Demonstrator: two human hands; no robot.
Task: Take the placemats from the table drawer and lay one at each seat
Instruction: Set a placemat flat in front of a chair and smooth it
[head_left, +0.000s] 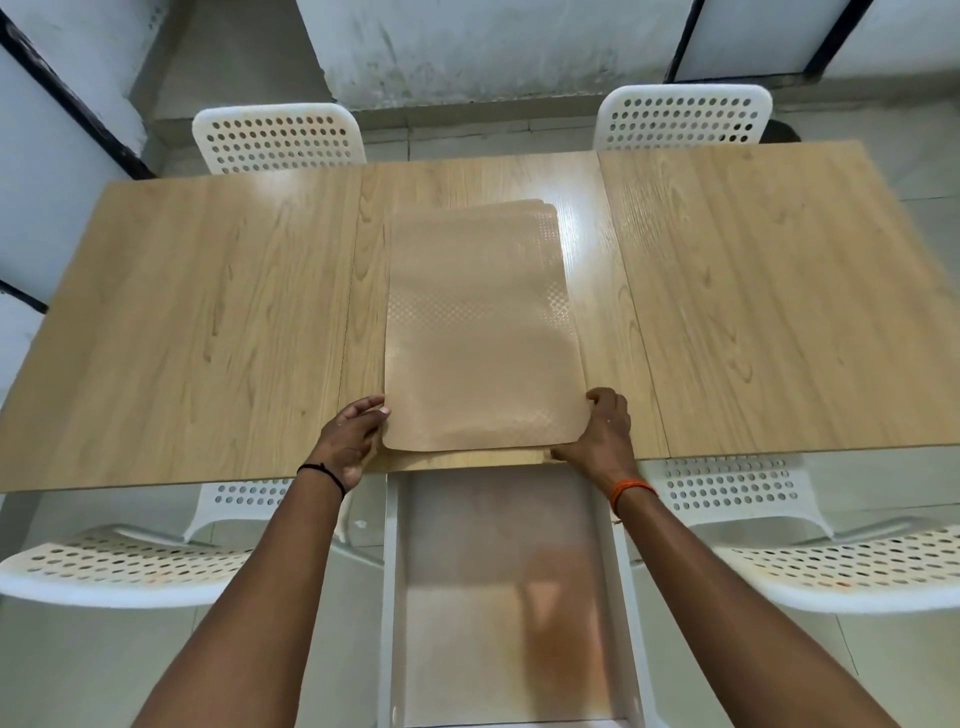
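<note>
With the stack of placemats (480, 332) lying on the table (208, 291) centre above the open drawer (498, 597), left hand (349, 441) and right hand (597, 431) pinching its near corners, separate only the top mat and lift it flat before carrying it to a seat.

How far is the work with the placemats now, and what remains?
Done: the drawer is pulled open and the placemats lie as one stack on the table. In hand: the left hand and right hand hold the stack's near corners. Left: none of the four chairs has a mat in front of it yet.
</note>
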